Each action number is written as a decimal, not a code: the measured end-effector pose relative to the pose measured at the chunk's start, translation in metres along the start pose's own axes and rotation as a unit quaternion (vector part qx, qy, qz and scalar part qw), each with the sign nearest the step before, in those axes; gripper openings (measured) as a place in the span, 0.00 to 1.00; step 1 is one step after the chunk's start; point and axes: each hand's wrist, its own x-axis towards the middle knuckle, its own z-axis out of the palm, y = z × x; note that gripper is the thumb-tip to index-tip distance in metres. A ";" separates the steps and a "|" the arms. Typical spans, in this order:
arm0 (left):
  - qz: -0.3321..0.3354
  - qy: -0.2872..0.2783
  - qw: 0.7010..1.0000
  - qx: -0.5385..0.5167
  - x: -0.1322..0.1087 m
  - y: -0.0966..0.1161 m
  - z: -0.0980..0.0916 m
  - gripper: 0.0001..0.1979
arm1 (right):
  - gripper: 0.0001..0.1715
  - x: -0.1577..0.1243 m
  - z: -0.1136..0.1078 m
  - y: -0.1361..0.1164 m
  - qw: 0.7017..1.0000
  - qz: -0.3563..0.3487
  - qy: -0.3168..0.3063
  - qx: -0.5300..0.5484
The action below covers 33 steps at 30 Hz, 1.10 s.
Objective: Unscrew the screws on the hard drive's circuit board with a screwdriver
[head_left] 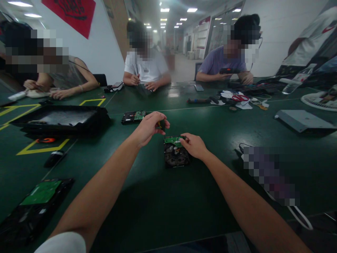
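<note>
A hard drive [177,159] lies on the green table in front of me, its green circuit board [172,141] facing up at the far end. My right hand [195,145] grips the drive's far right side, with thumb and fingers at the board's edge. Just above and left of the drive is my left hand [152,127], its fingers curled round a small screwdriver [162,125] with a dark and yellow handle. The tool points down toward the board's far edge; its tip is too small to make out.
Another hard drive [133,117] lies behind my left hand, and a larger one [34,203] at near left. A black tray [60,119] stands left, a grey box [305,121] right. A pouch [268,172] lies beside my right forearm. Several people sit across the table.
</note>
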 end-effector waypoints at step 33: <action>0.024 -0.026 0.997 0.069 0.000 0.000 -0.003 0.12 | 0.24 0.001 0.001 0.002 1.000 -0.005 -0.002 0.000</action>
